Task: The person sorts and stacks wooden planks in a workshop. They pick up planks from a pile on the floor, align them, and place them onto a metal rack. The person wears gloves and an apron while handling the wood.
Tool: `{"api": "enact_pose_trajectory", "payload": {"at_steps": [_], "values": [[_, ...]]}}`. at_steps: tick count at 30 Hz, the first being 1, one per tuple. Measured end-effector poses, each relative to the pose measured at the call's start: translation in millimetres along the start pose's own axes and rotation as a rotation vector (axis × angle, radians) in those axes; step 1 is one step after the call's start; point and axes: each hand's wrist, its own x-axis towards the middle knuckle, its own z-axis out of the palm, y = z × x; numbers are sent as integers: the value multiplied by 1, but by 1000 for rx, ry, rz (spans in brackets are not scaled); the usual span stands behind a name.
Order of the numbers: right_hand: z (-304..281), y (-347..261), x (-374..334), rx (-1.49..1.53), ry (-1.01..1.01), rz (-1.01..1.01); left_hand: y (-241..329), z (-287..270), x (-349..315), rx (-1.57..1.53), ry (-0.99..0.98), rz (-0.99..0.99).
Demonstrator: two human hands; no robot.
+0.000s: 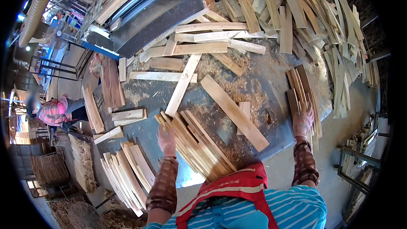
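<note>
Tan wooden slats (199, 145), narrow, bundled; left fingers (161, 135) alongside, right fingers (303, 111) on browner stack (306, 82); grips unclear.

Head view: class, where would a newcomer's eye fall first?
Probably on the big jumbled heap of wooden strips at upper right. Next come two neater bundles at the table: the left hand is at the near bundle, the right hand at the right-hand one. A red apron glows at the bottom.

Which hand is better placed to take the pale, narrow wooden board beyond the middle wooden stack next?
Probably the left hand, close to the near end of that board; the right hand is farther, at brown wooden strips.
</note>
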Motion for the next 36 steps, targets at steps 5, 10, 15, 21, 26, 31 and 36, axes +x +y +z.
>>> {"api": "enact_pose_trajectory", "payload": {"at_steps": [5,10,15,21,26,31,36], "values": [[42,-139,54,471,31,-384,87,43,82,344,-76,284],[53,-316,99,423,-137,-571,119,75,131,635,-225,408],[-12,-390,113,255,-672,-548,128,25,145,426,-393,276],[3,-288,35,1210,-1134,-102,72,-66,93,557,-371,197],[29,-179,-40,1297,-1335,-6,-1,-90,13,333,-343,132],[13,-146,-73,915,-944,-191,-57,-90,-57,-97,-214,55],[-85,-176,-81,285,-617,-372,-122,-64,-97,-690,-38,-134]]}}
